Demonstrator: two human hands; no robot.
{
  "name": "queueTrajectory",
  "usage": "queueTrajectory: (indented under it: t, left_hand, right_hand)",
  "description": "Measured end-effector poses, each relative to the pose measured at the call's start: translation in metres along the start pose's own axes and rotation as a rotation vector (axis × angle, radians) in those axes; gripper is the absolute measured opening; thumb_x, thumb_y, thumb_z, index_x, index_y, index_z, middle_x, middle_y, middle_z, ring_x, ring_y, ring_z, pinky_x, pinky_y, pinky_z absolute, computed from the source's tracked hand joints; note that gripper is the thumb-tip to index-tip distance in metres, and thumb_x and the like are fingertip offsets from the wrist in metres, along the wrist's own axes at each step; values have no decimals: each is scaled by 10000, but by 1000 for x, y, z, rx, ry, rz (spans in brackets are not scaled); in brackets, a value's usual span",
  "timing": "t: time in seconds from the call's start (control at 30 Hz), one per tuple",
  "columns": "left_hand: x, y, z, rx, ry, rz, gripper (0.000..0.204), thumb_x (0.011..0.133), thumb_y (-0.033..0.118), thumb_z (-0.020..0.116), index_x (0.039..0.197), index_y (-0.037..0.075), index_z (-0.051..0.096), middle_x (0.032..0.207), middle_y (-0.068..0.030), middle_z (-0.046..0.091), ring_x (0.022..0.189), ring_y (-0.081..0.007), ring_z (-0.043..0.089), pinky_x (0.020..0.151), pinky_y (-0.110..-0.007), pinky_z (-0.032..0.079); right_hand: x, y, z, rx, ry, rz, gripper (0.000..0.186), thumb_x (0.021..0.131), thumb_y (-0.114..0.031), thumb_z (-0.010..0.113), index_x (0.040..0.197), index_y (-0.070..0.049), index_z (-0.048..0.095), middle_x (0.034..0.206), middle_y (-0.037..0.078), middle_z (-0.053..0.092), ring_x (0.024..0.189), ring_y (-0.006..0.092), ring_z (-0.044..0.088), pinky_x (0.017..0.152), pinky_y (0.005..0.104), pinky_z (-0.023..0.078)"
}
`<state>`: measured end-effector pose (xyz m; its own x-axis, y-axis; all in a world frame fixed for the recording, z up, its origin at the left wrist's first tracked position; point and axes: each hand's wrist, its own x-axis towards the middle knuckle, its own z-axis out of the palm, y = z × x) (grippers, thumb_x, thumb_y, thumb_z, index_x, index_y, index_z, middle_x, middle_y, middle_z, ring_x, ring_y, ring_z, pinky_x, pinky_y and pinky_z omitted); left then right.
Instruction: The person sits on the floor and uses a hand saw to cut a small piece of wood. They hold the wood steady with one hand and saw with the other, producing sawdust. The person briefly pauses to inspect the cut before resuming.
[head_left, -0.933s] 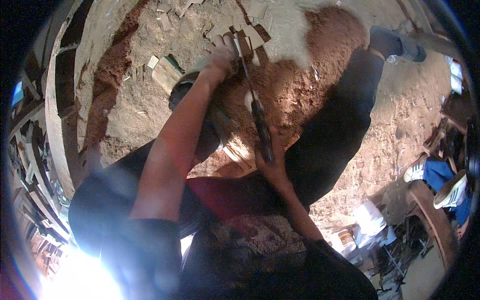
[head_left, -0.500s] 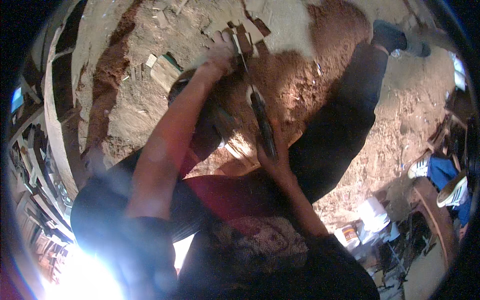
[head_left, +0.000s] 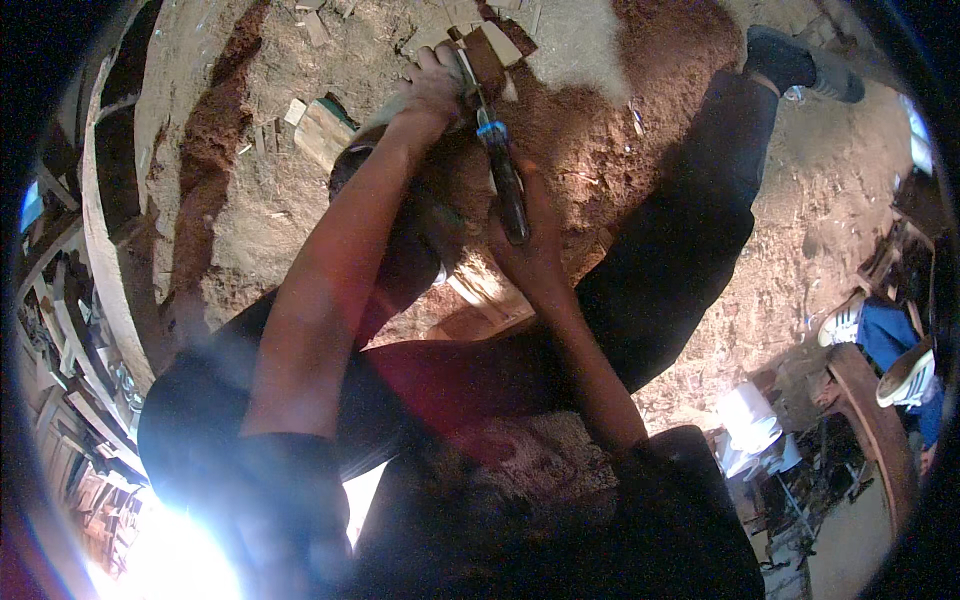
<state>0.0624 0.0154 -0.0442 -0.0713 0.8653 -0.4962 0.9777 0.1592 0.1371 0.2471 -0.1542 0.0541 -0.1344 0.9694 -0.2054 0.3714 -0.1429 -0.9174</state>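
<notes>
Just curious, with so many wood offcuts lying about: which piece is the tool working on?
The reddish-brown wood block at the chisel tip, steadied by the left hand; the greenish-edged offcut lies untouched, further left.

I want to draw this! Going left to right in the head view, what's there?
Curved wooden rim → wood block → left hand → dark tool → black trouser leg → white-soled shoes.

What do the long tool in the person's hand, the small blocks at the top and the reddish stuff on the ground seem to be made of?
The tool, gripped by the right hand, looks like dark metal or hard plastic with a slight sheen and a blue patch; which one is unclear. The blocks near the left hand look like pale and brown raw wood, matte, with sawn edges. The ground looks covered in loose reddish sawdust or soil.
</notes>
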Motion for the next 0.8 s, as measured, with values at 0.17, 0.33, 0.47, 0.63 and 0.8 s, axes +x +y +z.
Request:
queueTrajectory:
  t: [0.17,0.33,0.47,0.63,0.8]
  left_hand:
    - [-1,-6,5,4,67,-2,803,831,241,821,1425,28,323,1349,-210,437,1272,-502,508,998,-687,445]
    - [11,-21,32,146,85,97,774,849,252,797,1424,19,333,1353,-221,435,1271,-510,506,988,-700,436]
    - [13,-27,30,70,112,68,761,842,235,796,1416,19,345,1352,-225,440,1280,-522,499,999,-693,433]
    - [17,-14,37,90,116,57,805,797,209,825,1409,24,336,1347,-219,446,1284,-495,509,1011,-668,440]
    - [-4,-6,-3,-2,42,44,732,848,217,788,1394,12,345,1358,-240,428,1268,-503,514,1000,-688,437]
  right_hand:
    - [-25,-50,-5,80,101,281,643,911,11,610,1516,-32,397,1327,227,575,1180,358,608,1020,432,476]
    - [-14,19,2,10,-44,159,682,917,18,585,1558,-40,358,1388,243,559,1270,376,579,1062,442,456]
    - [11,1,4,-40,-66,-20,683,922,-5,612,1556,-36,360,1398,252,563,1279,363,580,1062,432,460]
    - [-46,31,-11,-30,-42,23,698,914,-47,659,1549,-34,370,1403,241,564,1295,360,571,1080,429,447]
    - [24,2,10,-36,11,-16,677,909,-9,623,1539,-36,375,1420,249,550,1307,381,562,1087,442,442]
